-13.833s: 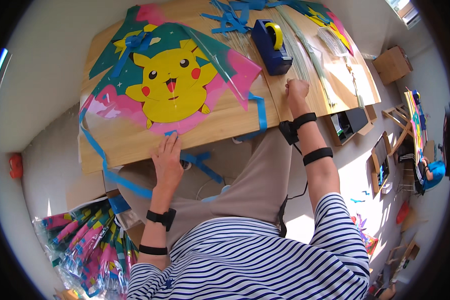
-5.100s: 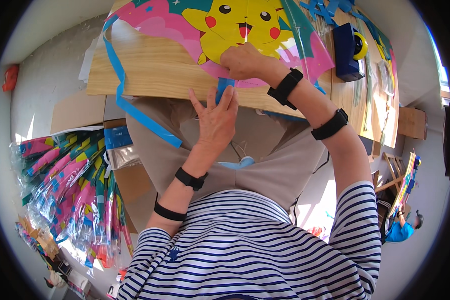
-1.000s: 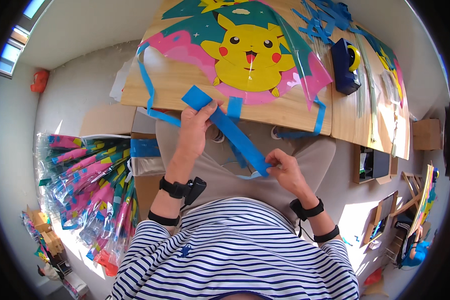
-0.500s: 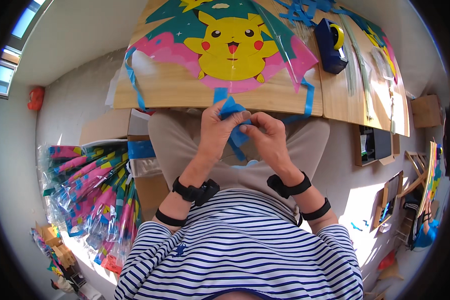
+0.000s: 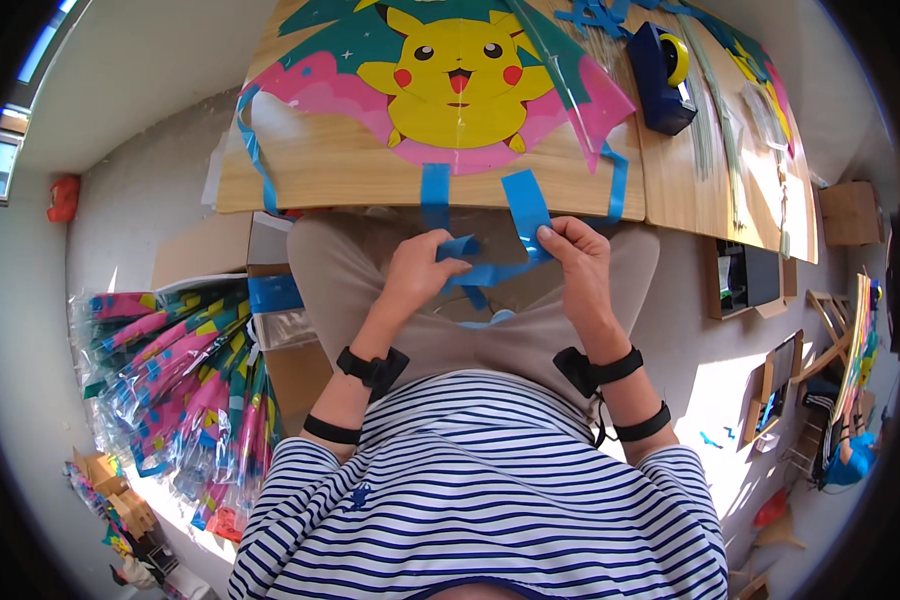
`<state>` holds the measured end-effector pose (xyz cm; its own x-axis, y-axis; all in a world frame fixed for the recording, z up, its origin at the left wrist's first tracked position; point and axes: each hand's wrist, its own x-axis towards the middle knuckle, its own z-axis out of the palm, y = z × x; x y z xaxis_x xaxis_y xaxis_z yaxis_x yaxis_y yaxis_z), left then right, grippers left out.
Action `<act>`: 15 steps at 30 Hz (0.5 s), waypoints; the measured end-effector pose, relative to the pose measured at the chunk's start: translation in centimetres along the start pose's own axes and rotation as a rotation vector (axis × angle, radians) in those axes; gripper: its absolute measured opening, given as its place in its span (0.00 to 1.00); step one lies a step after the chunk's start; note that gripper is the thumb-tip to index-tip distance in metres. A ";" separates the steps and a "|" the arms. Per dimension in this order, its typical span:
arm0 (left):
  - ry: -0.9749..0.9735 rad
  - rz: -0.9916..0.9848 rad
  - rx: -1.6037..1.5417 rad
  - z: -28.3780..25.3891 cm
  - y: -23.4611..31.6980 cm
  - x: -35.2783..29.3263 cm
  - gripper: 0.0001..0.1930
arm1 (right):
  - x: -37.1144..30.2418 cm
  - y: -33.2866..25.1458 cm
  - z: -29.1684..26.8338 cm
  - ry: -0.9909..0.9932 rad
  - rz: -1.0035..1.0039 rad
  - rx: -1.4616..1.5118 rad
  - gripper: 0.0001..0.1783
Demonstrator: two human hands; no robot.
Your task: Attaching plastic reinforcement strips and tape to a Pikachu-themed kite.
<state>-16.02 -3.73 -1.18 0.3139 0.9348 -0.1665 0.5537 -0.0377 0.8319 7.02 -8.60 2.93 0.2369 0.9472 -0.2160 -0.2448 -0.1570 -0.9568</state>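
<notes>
My left hand (image 5: 417, 272) is closed on one part of a blue ribbon (image 5: 510, 272), pinching it between thumb and fingers above my lap. A few inches to the right, my right hand (image 5: 582, 262) grips the same ribbon, and a short flat end of it stands up past my fingertips toward the table edge. Between the hands the ribbon sags slightly. Beyond them a kite (image 5: 370, 110) of thin sheet, green and pink with a yellow cartoon figure, lies on the table. Blue strips hang from its lower edge and sides. A blue end shows below my left hand.
On the wooden table (image 5: 320, 180), a dark blue tape dispenser (image 5: 665, 100) with yellow tape stands right of the kite, beside thin rods (image 5: 708, 110). Folded kites in clear plastic (image 5: 180, 390) heap at my left, next to a cardboard box (image 5: 202, 250). Another person (image 5: 850, 455) is at far right.
My hands have moved apart, the right one to the right and the left one down and left. The bunched blue ribbon is now stretched between them, one end standing up.
</notes>
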 end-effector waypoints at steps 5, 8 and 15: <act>0.031 -0.030 -0.278 0.0 0.8 0.3 0.13 | 0.4 0.9 0.9 -0.029 0.030 0.013 0.06; -0.137 -0.285 -0.760 -0.8 3.8 1.4 0.14 | 0.4 1.3 2.2 -0.017 0.058 0.027 0.05; 0.053 -0.058 -0.804 0.4 4.7 3.6 0.13 | 0.5 3.1 3.6 -0.076 0.131 -0.066 0.06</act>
<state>-11.95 -0.74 1.93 0.2537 0.9437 -0.2121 -0.1627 0.2578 0.9524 3.00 -7.63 0.57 0.1347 0.9353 -0.3271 -0.2062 -0.2965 -0.9325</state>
